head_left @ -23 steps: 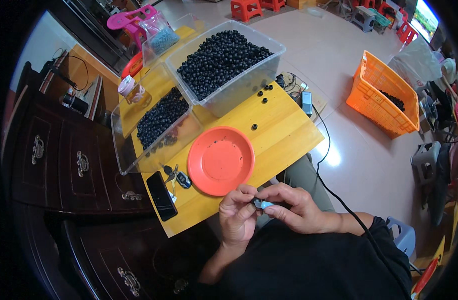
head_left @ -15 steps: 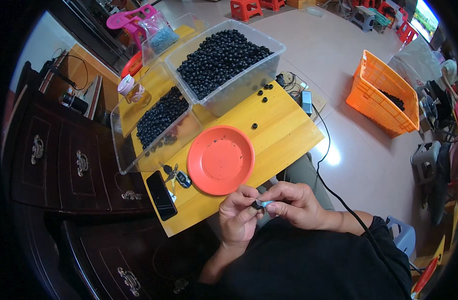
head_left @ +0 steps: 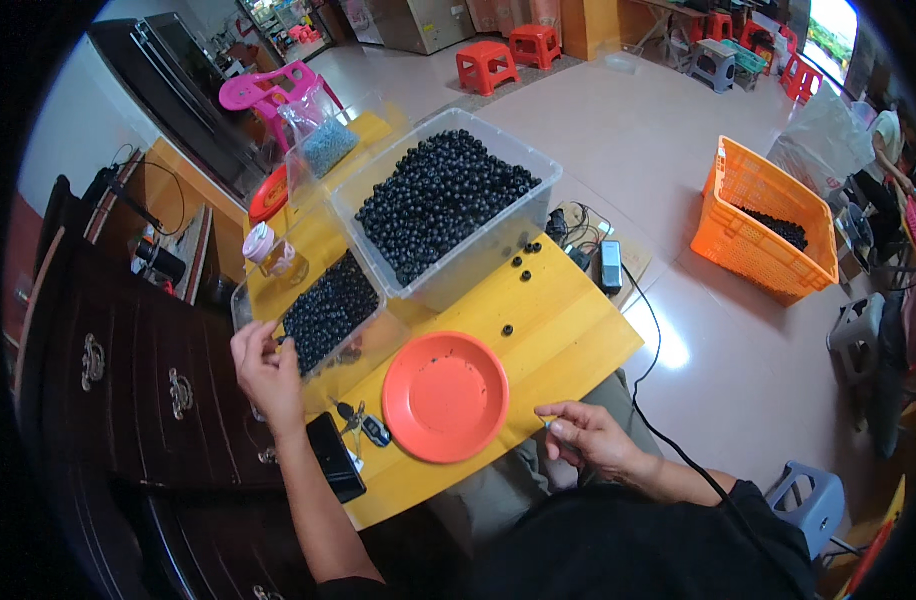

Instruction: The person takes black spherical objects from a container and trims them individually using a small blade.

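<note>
My left hand (head_left: pixel 268 375) is at the near left edge of a smaller clear bin (head_left: pixel 370 352) that holds many small round black pieces (head_left: pixel 330 308). Its fingers are curled toward the thumb; a dark spot shows between them, too small to make out. Above the table's front right edge, my right hand (head_left: pixel 590 440) pinches a small pale blue piece (head_left: pixel 548 425) between thumb and forefinger. Between the hands, a red-orange plastic dish (head_left: pixel 446 398) lies on the yellow table (head_left: pixel 568 335), with a few dark specks in it.
A large clear bin (head_left: pixel 478 255) heaped with black pieces stands behind. Several loose black pieces (head_left: pixel 508 330) lie on the table. Keys (head_left: pixel 375 430), a phone (head_left: pixel 335 460) and a lidded jar (head_left: pixel 278 258) are at left. An orange crate (head_left: pixel 763 245) stands on the floor; a black cable (head_left: pixel 650 380) crosses my right arm.
My hands, earlier together on a black piece and a light blue one, are now apart. The left has gone to the smaller bin; the right is slightly lower. The view has tilted up.
</note>
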`<action>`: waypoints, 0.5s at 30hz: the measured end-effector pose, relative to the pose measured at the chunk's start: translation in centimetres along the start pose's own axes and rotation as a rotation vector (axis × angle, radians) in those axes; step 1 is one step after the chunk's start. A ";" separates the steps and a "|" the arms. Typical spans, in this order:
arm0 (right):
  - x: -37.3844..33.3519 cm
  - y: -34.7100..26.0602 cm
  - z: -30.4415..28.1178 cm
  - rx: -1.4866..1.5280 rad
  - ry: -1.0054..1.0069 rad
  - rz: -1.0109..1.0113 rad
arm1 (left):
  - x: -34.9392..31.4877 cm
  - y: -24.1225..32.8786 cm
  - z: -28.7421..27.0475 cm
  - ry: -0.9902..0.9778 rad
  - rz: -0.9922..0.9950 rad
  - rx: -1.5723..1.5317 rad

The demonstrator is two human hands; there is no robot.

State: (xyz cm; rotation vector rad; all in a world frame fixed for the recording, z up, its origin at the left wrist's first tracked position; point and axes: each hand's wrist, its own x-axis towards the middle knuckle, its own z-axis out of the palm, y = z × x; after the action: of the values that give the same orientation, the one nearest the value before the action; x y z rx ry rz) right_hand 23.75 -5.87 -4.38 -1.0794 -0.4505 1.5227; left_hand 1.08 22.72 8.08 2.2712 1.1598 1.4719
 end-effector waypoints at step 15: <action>1.7 -1.0 -2.2 0.098 0.015 0.060 | 7.7 11.4 34.2 -0.819 -0.054 0.207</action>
State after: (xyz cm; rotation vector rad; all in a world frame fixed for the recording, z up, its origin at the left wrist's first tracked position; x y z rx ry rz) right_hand 26.29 -4.68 -5.31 -1.0353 -0.3323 1.5720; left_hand 37.13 28.57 2.89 2.5335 1.0971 0.3013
